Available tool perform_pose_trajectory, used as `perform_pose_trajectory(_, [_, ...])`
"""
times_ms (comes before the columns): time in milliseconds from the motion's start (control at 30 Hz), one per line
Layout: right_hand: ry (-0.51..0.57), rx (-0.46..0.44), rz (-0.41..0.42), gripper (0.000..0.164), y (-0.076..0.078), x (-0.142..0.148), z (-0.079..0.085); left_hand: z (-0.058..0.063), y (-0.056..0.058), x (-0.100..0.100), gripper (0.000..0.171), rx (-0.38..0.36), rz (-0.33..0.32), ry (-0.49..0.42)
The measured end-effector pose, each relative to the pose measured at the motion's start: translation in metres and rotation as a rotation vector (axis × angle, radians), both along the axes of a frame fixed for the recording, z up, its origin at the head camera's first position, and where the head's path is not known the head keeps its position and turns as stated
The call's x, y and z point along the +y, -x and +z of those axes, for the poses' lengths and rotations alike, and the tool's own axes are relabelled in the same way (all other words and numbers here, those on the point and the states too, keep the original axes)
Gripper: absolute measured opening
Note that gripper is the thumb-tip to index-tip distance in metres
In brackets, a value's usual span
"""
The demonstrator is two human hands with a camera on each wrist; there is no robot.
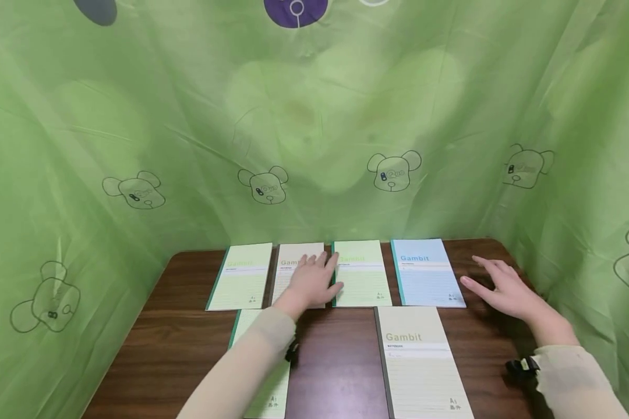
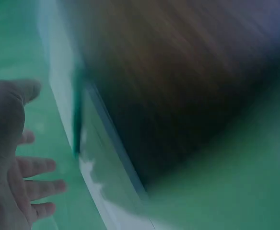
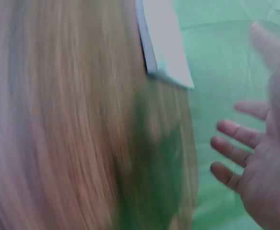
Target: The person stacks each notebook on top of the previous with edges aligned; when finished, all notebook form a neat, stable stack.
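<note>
My left hand reaches over the pale pinkish-beige notebook in the back row, fingers spread and nothing gripped; whether it touches the cover cannot be told. Its thumb side extends toward the green notebook beside it. To the right of the blue notebook, my right hand hovers with fingers extended and holds nothing. At the far left of that row lies another pale green notebook. Both wrist views are blurred; they show the left hand and the right hand with spread fingers.
Nearer me, a beige notebook lies right of centre. Another pale green notebook is partly hidden under my left forearm. All lie on a dark brown wooden table. A green curtain with bear drawings surrounds its back and sides.
</note>
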State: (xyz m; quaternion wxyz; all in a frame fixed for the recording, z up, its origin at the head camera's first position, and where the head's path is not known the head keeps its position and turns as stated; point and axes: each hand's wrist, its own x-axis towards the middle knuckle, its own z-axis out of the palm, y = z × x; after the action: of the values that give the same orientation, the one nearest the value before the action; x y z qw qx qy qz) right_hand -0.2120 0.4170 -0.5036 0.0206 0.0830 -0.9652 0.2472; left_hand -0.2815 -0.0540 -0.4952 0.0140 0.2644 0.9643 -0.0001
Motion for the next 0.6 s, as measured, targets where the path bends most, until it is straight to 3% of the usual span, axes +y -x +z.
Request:
perform_pose_trajectory(167, [0.101,-0.046,-0.078,0.083,0.002,-0.01,-0.012,-0.003,0.002,0.052,0.075,-0.004,0.011,-0.163])
perform_pose_trajectory(267, [0.21,-0.091,-0.132,0.082,-0.001,-0.018,-0.015,-0.009,-0.001,0.076,0.068,-0.07,0.045,-0.355])
perform_pose_trajectory(433, [0.343,-0.081,-0.193,0.077,-0.007,-0.026,-0.021,-0.022,-0.009,0.116,0.064,-0.22,0.189,-0.736])
perform_pose_trajectory(600, [0.433,-0.053,-0.22,0.074,-0.011,-0.032,-0.031,-0.029,-0.021,0.146,0.058,-0.288,0.319,-0.887])
